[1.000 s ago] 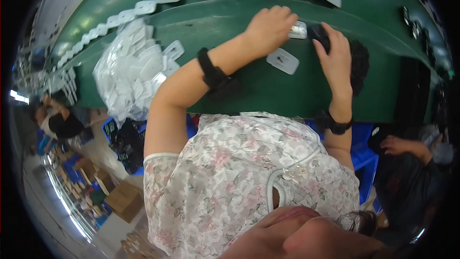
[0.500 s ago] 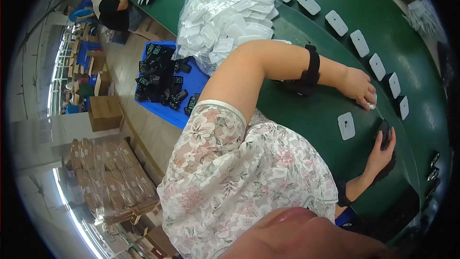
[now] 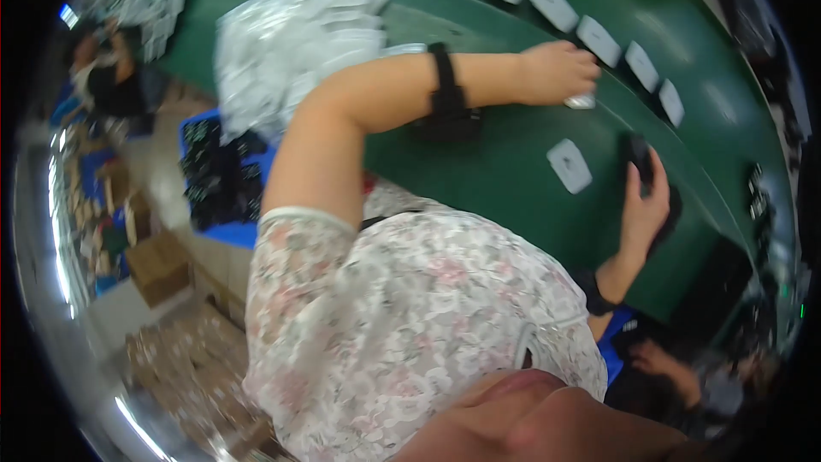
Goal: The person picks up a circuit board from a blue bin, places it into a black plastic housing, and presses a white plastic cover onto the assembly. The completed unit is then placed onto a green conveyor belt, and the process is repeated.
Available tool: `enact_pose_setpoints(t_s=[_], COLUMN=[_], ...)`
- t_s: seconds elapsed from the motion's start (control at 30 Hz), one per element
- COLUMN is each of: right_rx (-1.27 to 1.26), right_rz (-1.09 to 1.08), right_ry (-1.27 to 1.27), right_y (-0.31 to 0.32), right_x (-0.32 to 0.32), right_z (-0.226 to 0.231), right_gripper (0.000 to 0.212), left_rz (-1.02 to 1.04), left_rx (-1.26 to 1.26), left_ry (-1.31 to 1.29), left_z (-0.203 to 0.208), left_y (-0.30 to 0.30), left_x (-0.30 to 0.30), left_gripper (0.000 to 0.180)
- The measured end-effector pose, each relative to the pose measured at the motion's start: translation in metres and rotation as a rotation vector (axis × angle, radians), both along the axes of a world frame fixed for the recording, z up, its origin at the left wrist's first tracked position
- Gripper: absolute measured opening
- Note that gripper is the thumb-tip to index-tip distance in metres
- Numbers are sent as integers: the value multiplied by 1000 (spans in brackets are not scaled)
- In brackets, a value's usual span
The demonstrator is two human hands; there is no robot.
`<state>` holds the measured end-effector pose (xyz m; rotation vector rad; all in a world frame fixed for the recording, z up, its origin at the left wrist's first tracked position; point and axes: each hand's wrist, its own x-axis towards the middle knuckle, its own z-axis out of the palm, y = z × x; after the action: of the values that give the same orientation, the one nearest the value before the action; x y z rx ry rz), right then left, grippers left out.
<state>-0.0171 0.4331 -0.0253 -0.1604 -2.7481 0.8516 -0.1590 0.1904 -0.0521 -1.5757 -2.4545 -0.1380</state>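
My left hand (image 3: 560, 74) is closed, fingers pointing down, over a small white piece (image 3: 581, 102) at the green work surface; most of that piece is hidden under the fingers. In my right hand (image 3: 647, 205) a dark, rounded plastic casing (image 3: 637, 156) is gripped between thumb and fingers. Between the two hands a white rounded rectangular plate (image 3: 569, 166) lies flat, with a small dark mark near its middle. Black bands circle both of my wrists or forearms, the left one carrying a dark box.
White plates (image 3: 599, 40) stand in a curved row along the far side. A clear bag of white plates (image 3: 299, 43) lies left of my arm. A blue bin (image 3: 231, 233) holds black parts with green boards. Other people are at far left and lower right.
The whole view has turned, so the table and both hands sit further left and higher in the picture. Both hands keep their grips. Another person now shows at lower right.
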Motion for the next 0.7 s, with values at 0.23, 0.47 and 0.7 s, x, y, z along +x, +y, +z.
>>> enact_pose_setpoints(t_s=[0.23,0.47,0.7], right_rx=[-85,-2,189], right_rz=[111,357,472], right_ry=[106,120,121], right_y=[-27,-46,-63], right_x=[-11,-35,-56], right_z=[20,32,25], right_gripper=[37,39,38], left_rz=[53,122,94], left_rx=[114,444,476], left_ry=[-118,-515,-567], left_z=[6,16,8], left_y=[2,-23,-36], left_x=[20,21,19], left_gripper=[32,52,51])
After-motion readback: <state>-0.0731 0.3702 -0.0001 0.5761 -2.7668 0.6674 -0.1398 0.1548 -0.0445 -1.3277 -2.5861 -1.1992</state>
